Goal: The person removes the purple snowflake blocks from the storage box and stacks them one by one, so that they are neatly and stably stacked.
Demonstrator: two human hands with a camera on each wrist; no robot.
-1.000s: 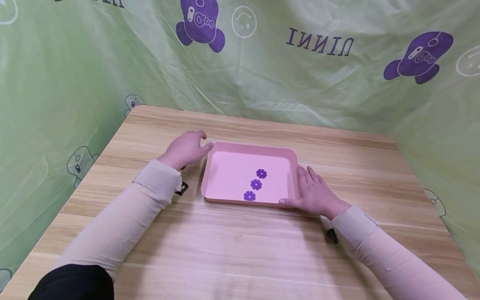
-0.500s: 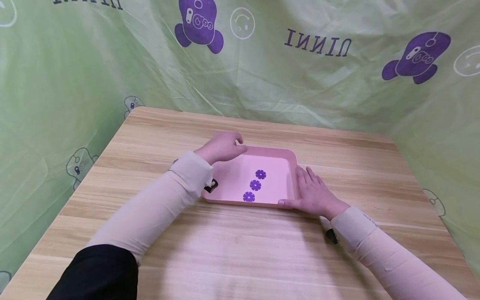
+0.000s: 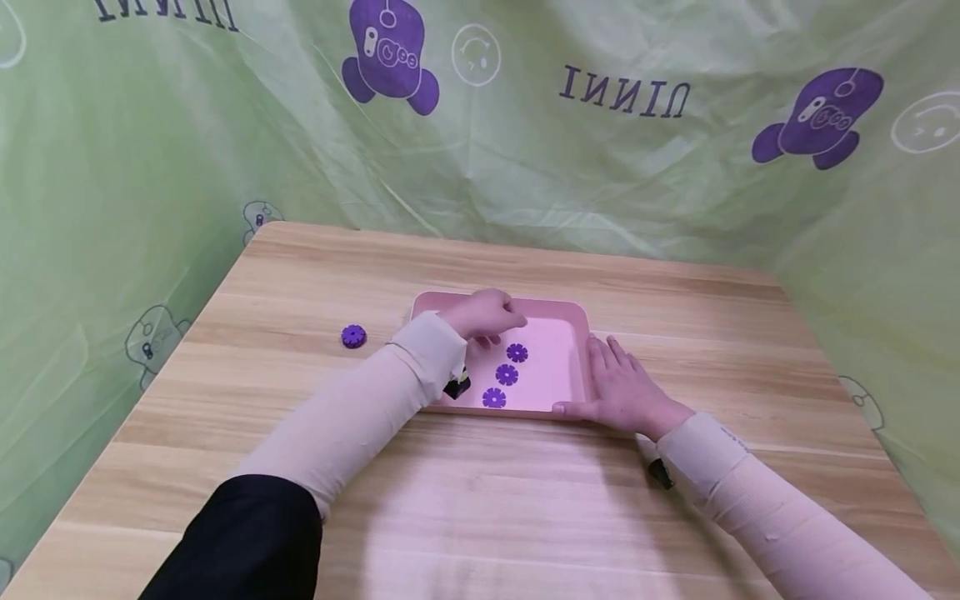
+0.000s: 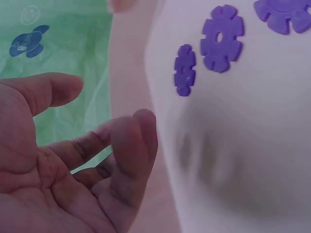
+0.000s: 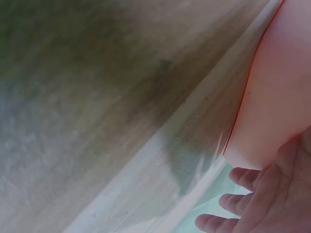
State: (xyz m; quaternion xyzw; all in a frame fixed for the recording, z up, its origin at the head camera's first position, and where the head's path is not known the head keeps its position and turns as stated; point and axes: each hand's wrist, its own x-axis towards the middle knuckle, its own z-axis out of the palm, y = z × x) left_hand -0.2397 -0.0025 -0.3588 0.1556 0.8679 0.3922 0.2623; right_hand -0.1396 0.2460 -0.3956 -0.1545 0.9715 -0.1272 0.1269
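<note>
A pink tray (image 3: 551, 310) lies on the table, with three purple snowflake discs in a slanting row: the far disc (image 3: 517, 353), the middle disc (image 3: 507, 375) and the near disc (image 3: 493, 398). Over the tray, just left of the far disc, hovers my left hand (image 3: 483, 315). In the left wrist view its thumb and loosely bent fingers (image 4: 129, 150) stand apart with nothing between them. My right hand (image 3: 630, 390) rests against the tray's right wall, fingers extended along it and thumb on the front rim. The left forearm covers the tray's near left part.
Left of the tray, on the wooden table (image 3: 480, 500), sits another purple disc piece (image 3: 353, 336), which looks thick like a small stack. A green printed curtain (image 3: 525, 167) hangs behind the table and along its sides.
My left hand has moved right from beside the tray's left edge to over its middle, uncovering the purple piece on the table. The right hand stays against the tray.
</note>
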